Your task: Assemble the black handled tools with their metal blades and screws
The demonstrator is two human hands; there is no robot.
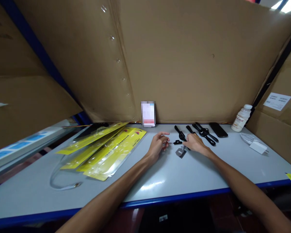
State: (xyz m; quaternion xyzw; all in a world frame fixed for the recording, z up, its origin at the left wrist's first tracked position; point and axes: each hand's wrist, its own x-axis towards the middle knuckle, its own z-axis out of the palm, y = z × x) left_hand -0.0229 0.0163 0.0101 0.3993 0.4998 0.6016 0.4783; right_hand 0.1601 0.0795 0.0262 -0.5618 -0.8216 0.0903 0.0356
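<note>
My left hand (158,145) hovers over the table's middle, fingers apart and curved, holding nothing. To its right, my right hand (196,142) is lowered among black two-handled tools that look like spokeshaves, its fingertips closed together; what they pinch is hidden. Just left of those fingertips lie a small black flat part (177,142) and a grey metal blade-like plate (180,152). One black spokeshave (181,134) rests behind the fingers, and another (190,129) is partly covered by the hand. More black spokeshaves (207,133) lie crossed behind and right of it.
Several yellow-and-clear packages (121,150) spread over the left side, near a grey cable (54,176). A lit screen (148,114) leans against the cardboard back. On the right are a black phone (218,129), a white bottle (242,119) and a white charger (258,147).
</note>
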